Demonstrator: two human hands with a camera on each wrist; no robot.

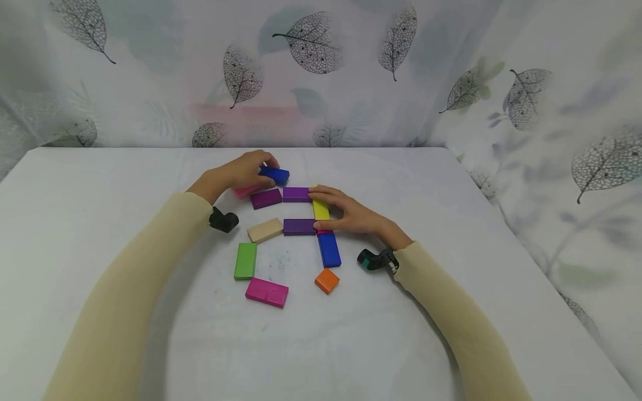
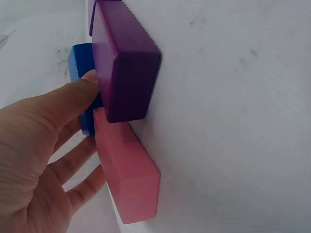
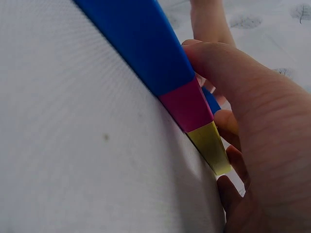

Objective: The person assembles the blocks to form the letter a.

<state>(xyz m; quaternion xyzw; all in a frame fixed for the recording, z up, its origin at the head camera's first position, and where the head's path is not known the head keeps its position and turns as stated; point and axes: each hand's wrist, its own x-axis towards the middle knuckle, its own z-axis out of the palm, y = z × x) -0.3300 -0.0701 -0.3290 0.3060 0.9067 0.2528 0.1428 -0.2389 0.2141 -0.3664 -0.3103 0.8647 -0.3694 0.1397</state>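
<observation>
My left hand pinches a blue block between thumb and fingers, at the far side of the layout. A pink block lies by that hand, with a dark purple block close to it. My right hand rests with slightly bent fingers over a yellow block and a magenta block that it partly covers. Its fingertips touch near a purple block, and its thumb is by another purple block. A second blue block lies just nearer than the right thumb.
Nearer on the white table lie a beige block, a green block, a magenta block and a small orange block. A leaf-patterned curtain hangs behind the table's far edge.
</observation>
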